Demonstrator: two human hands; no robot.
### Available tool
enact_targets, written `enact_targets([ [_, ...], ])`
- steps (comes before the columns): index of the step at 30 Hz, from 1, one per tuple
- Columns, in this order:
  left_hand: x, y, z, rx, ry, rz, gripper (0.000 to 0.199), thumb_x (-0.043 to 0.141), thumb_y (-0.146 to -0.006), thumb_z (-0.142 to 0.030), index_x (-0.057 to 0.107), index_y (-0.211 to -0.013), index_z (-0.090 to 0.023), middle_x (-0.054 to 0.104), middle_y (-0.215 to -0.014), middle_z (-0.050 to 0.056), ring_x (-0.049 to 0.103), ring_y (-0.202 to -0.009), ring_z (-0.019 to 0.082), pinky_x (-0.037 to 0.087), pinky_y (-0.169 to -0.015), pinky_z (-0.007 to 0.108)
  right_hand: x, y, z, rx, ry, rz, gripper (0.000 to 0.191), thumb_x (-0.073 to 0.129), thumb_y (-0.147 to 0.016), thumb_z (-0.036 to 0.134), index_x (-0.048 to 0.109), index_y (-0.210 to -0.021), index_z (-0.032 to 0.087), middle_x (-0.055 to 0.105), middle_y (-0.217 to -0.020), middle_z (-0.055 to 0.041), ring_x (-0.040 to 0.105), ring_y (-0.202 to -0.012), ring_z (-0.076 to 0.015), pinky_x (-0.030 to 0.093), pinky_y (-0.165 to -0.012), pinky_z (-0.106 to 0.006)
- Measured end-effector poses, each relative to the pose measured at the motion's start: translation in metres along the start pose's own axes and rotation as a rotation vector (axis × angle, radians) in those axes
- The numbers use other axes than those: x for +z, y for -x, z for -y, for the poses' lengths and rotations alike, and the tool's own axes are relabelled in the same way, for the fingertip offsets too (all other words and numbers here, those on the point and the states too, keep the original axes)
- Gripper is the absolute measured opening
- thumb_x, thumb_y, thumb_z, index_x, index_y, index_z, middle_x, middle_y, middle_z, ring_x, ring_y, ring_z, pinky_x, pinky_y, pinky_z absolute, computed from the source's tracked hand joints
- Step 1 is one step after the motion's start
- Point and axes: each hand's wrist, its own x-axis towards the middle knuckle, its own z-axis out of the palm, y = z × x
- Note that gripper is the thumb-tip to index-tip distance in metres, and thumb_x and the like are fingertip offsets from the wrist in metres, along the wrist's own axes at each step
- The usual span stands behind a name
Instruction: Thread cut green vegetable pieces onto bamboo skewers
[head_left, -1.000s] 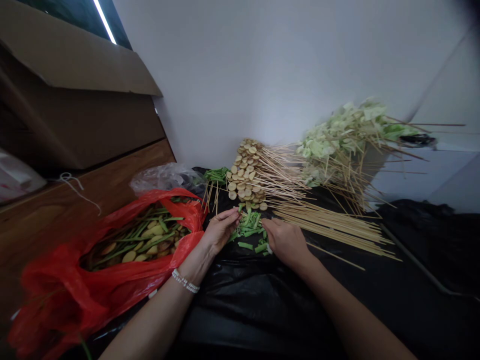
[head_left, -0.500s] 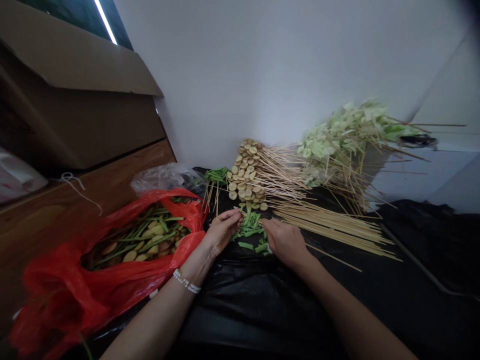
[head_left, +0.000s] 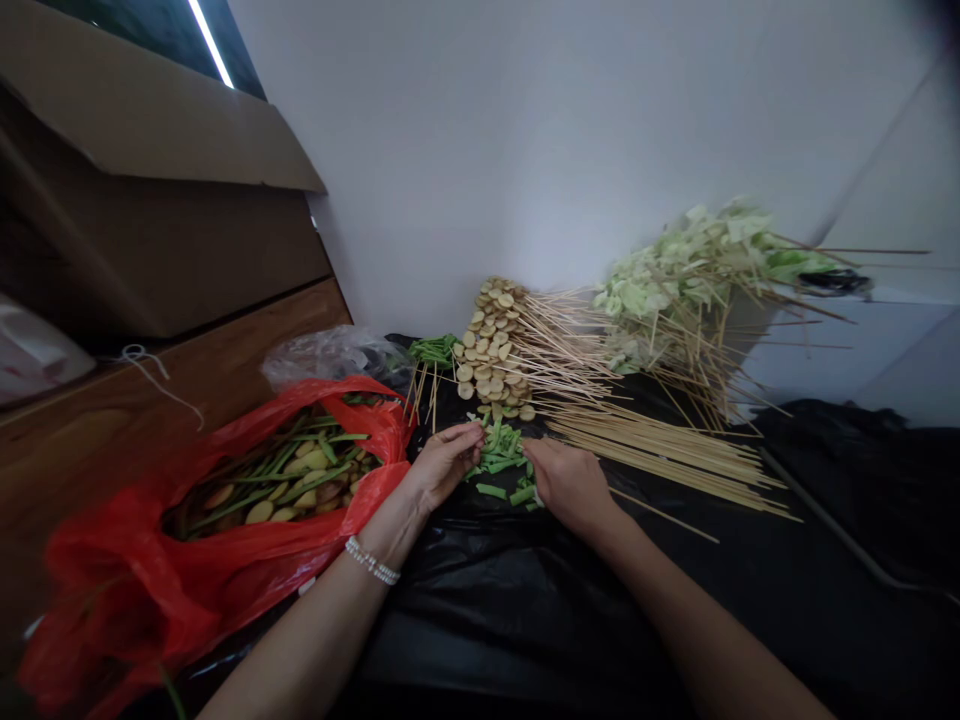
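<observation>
A bamboo skewer (head_left: 667,517), running toward four o'clock, appears gripped in the curled right hand (head_left: 566,478); whether the left hand (head_left: 446,462) is closed on anything cannot be told. Likely light and stiff, it is best held mid-shaft; the cut green stalks (head_left: 501,450) between may split.

On the sheet (head_left: 480,620), bean bits (head_left: 504,458) are set between the left hand (head_left: 444,462) and right hand (head_left: 564,476). Potato slices (head_left: 491,350) are laid behind, near the back edge. Sticks (head_left: 675,462) are spread to the right, leaves (head_left: 686,262) piled behind them. By the left edge, a bag (head_left: 262,575) is placed.
</observation>
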Motion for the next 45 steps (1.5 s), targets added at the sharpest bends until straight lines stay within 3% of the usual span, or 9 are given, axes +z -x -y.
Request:
enact_targets([
  [4,0.000,0.000,0.000,0.011,-0.014,0.013,0.019,0.082,-0.059,-0.010,0.073,-0.075,-0.012,0.070,-0.074,0.004,0.061,-0.067,0.009,0.047,-0.063,0.019,0.001,-0.001,0.000,0.011,-0.046,0.016,0.024,0.037,-0.093,0.018,0.061,-0.087,0.021,0.065,-0.078,-0.0008,0.059,-0.073,-0.0127,0.030,-0.062,-0.024],
  [11,0.000,0.001,0.002,0.014,-0.021,0.033,0.019,0.083,-0.058,-0.009,0.073,-0.074,-0.011,0.068,-0.070,0.003,0.059,-0.064,0.008,0.045,-0.062,0.020,0.001,-0.001,0.000,0.004,-0.034,0.003,0.027,0.037,-0.093,0.018,0.063,-0.098,0.021,0.066,-0.086,-0.0031,0.059,-0.079,-0.0137,0.033,-0.066,-0.023],
  [19,0.002,0.003,0.003,0.024,-0.052,0.025,0.023,0.085,-0.054,-0.012,0.073,-0.074,-0.012,0.070,-0.076,0.004,0.061,-0.069,0.011,0.046,-0.067,0.023,0.003,-0.001,0.000,0.002,-0.101,0.009,0.025,0.037,-0.094,0.020,0.062,-0.088,0.021,0.067,-0.081,-0.0016,0.059,-0.075,-0.0130,0.032,-0.064,-0.022],
  [25,0.006,0.004,0.005,0.031,-0.051,-0.002,0.024,0.087,-0.049,-0.013,0.073,-0.069,-0.012,0.068,-0.071,0.002,0.058,-0.065,0.008,0.043,-0.061,0.020,0.005,0.000,0.000,-0.029,-0.056,-0.016,0.028,0.035,-0.095,0.020,0.063,-0.098,0.021,0.068,-0.087,-0.0030,0.060,-0.080,-0.0139,0.034,-0.066,-0.022],
  [29,0.007,0.002,0.007,0.091,-0.112,-0.002,0.026,0.087,-0.052,-0.023,0.073,-0.072,-0.014,0.068,-0.069,0.003,0.057,-0.062,0.009,0.043,-0.063,0.022,0.002,-0.001,-0.003,0.003,-0.013,-0.041,0.029,0.036,-0.095,0.021,0.064,-0.102,0.021,0.067,-0.086,-0.0039,0.060,-0.078,-0.0146,0.034,-0.065,-0.023],
  [32,0.004,0.001,0.007,0.213,-0.332,0.036,0.027,0.084,-0.057,-0.033,0.074,-0.073,-0.014,0.068,-0.070,0.004,0.057,-0.064,0.011,0.043,-0.066,0.023,-0.002,-0.002,-0.009,0.093,-0.014,-0.126,0.031,0.035,-0.096,0.024,0.064,-0.103,0.020,0.068,-0.091,-0.0058,0.061,-0.081,-0.0154,0.035,-0.067,-0.023],
  [35,-0.003,0.002,0.004,0.311,-0.748,0.164,0.022,0.081,-0.060,-0.032,0.074,-0.070,-0.014,0.068,-0.070,0.005,0.057,-0.064,0.013,0.042,-0.064,0.023,-0.006,-0.003,-0.013,0.141,-0.021,-0.187,0.032,0.034,-0.097,0.026,0.065,-0.104,0.020,0.068,-0.093,-0.0065,0.061,-0.082,-0.0155,0.036,-0.068,-0.024],
  [40,-0.012,0.005,-0.005,0.315,-1.219,0.441,0.018,0.076,-0.065,-0.029,0.074,-0.077,-0.016,0.066,-0.070,0.003,0.056,-0.063,0.014,0.039,-0.058,0.023,-0.006,-0.003,-0.011,0.101,0.008,-0.165,0.031,0.035,-0.097,0.026,0.066,-0.098,0.020,0.068,-0.088,-0.0052,0.061,-0.079,-0.0154,0.035,-0.067,-0.024],
  [45,-0.008,0.010,-0.011,0.426,-1.558,0.516,0.010,0.073,-0.066,-0.021,0.073,-0.076,-0.018,0.065,-0.076,0.001,0.056,-0.072,0.014,0.039,-0.066,0.022,-0.004,-0.003,-0.009,0.061,0.005,-0.166,0.030,0.036,-0.097,0.024,0.066,-0.099,0.020,0.068,-0.088,-0.0048,0.061,-0.080,-0.0148,0.036,-0.067,-0.024],
])
